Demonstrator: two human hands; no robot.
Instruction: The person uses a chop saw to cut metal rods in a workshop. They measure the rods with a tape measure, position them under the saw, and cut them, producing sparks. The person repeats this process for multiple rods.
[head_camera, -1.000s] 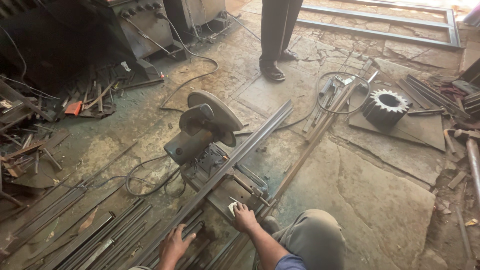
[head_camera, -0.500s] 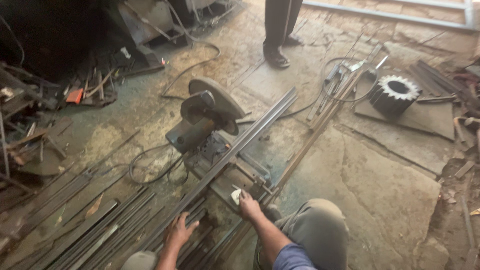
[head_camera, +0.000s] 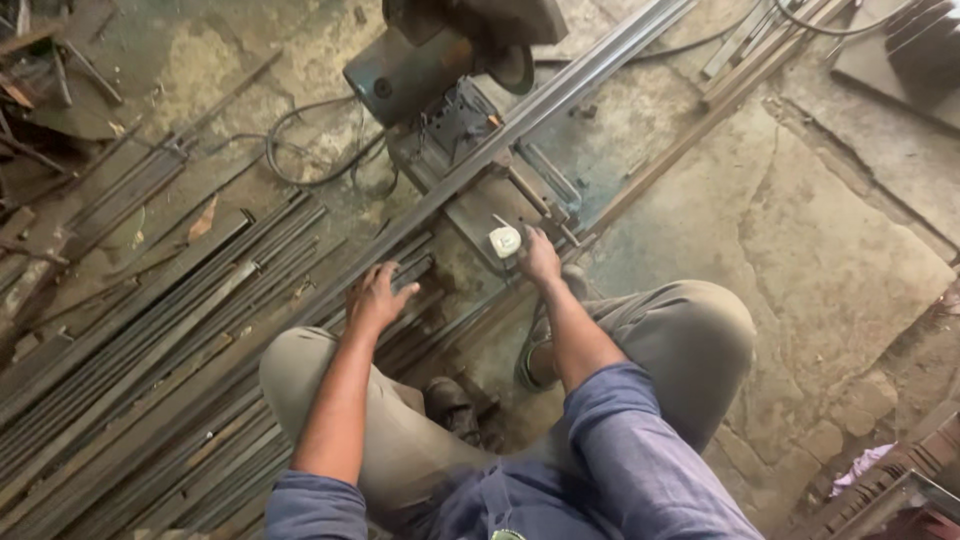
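Observation:
I squat on the floor in front of a chop saw (head_camera: 450, 60). Long steel bars (head_camera: 560, 95) run diagonally through its vise from lower left to upper right. My left hand (head_camera: 375, 297) presses down on the bundle of bars near a short dark piece (head_camera: 412, 270). My right hand (head_camera: 538, 255) rests on the saw's base plate (head_camera: 490, 205), its fingers around a small white tape measure (head_camera: 505, 240). My knees (head_camera: 700, 320) frame both forearms.
Many more steel bars (head_camera: 150, 330) lie across the floor at the left. A black cable (head_camera: 300, 150) loops beside the saw motor. Metal strips (head_camera: 760, 60) and a dark plate (head_camera: 900, 60) lie at the upper right. Cracked stone floor (head_camera: 800, 260) spreads to the right.
The camera has tilted down and come closer, so the saw fills the top of the view. Both hands stay on the bars and the base plate; the standing person is out of view.

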